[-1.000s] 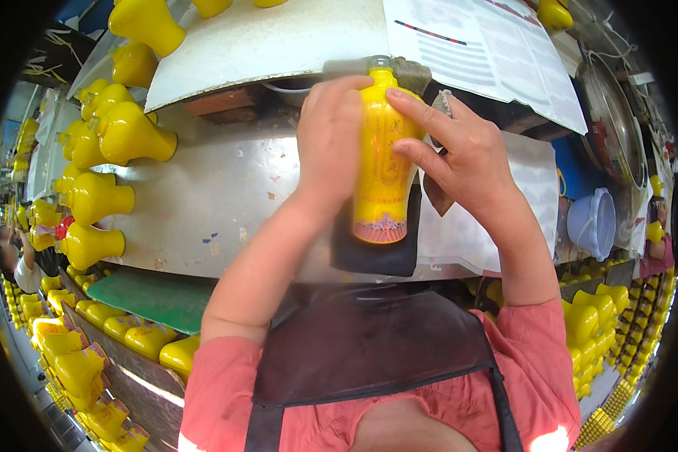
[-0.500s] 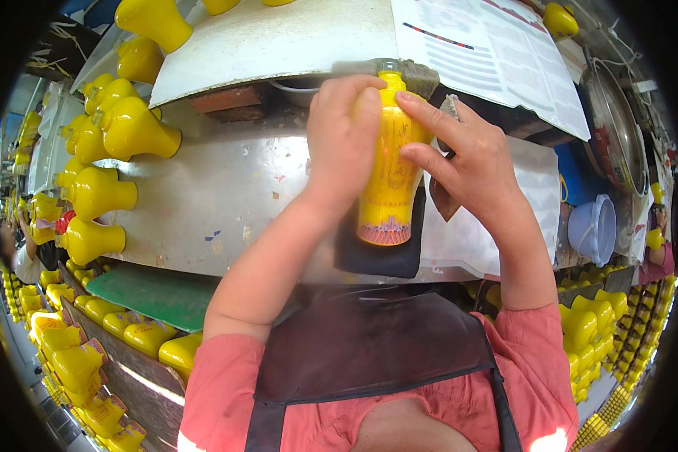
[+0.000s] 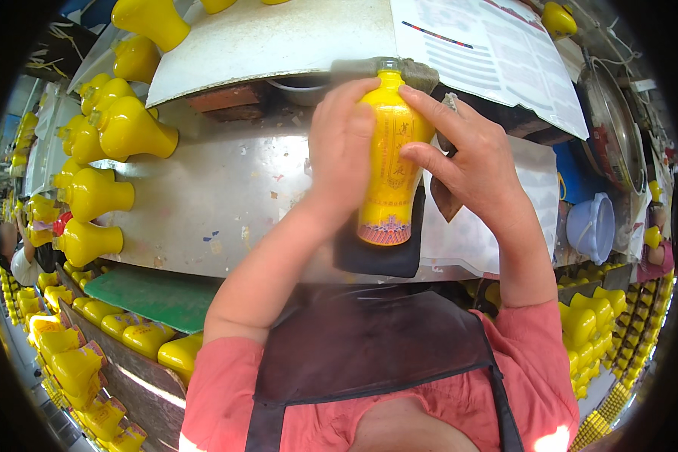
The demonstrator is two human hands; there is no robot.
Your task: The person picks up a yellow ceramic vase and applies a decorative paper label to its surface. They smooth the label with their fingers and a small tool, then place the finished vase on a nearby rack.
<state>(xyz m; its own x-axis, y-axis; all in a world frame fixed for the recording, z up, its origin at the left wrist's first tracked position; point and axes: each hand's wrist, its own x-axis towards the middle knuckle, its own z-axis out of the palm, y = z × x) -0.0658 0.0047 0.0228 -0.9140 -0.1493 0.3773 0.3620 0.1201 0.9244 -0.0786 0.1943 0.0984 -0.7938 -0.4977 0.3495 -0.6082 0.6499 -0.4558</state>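
Note:
A glossy yellow bottle (image 3: 390,154) with a clear neck, red markings and a patterned band round its base lies on a black pad (image 3: 380,260), neck away from me. My left hand (image 3: 343,139) is closed along its left side, fingers together. On the right side, my right hand (image 3: 467,147) presses its index finger to the bottle's shoulder and its thumb to the body. Under that hand shows a flat, dark brown pointed tool (image 3: 446,200), mostly covered; whether the fingers hold it I cannot tell. The bottle's neck rests on a greyish cloth-like block (image 3: 420,74).
Several plain yellow bottles (image 3: 135,128) stand along the metal table's (image 3: 218,196) left. A raised white board (image 3: 279,38) and printed sheets (image 3: 497,60) lie at the far side. A pale blue bucket (image 3: 591,226) stands at right. Near left is a green board (image 3: 143,297).
The bottle has turned slightly about its length, so more of its red markings face up. My left fingers have slid back a little from its front; my right hand has barely shifted.

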